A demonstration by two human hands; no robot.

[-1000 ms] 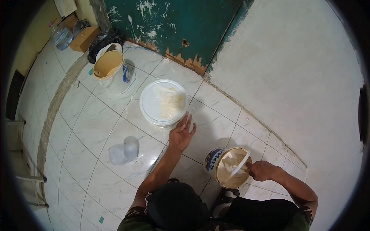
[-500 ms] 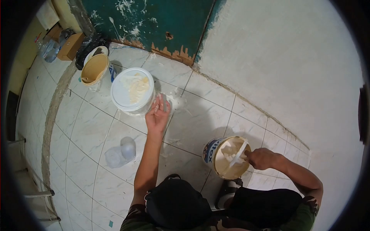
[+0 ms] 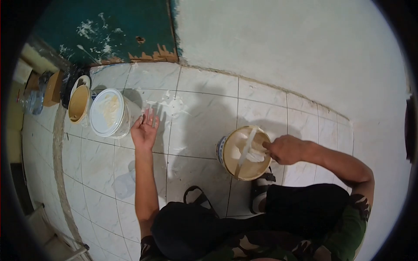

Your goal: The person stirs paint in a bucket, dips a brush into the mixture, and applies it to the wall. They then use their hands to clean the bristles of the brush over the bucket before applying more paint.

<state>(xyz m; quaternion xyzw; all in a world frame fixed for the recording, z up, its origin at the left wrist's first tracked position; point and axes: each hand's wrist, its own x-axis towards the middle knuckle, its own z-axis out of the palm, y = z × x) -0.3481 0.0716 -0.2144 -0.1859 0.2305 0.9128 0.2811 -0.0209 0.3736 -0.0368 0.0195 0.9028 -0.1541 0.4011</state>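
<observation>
In the head view an open bucket (image 3: 244, 169) with white paste inside stands by my right foot, its pale handle strip crossing the opening. My right hand (image 3: 285, 149) is closed at the bucket's right rim; what its fingers grip is hidden. To the left, my left hand (image 3: 146, 132) has its fingers spread, palm up, and holds nothing. It is just right of a white-lidded bucket (image 3: 106, 114) with cream paste smeared on the lid. Beyond that is an open, tan-lined bucket (image 3: 78, 104).
Clear plastic (image 3: 125, 183) lies on the tiles left of my forearm. A cardboard box (image 3: 53, 89), a water bottle (image 3: 34, 102) and a black bag (image 3: 72, 78) are at the far left. A green door (image 3: 126, 26) meets the white wall (image 3: 278, 48). My sandalled feet are below.
The view has shifted, moving the lidded bucket and door leftward. My left hand has moved slightly away from the lidded bucket, fingers spread. My right hand remains at the open bucket's rim.
</observation>
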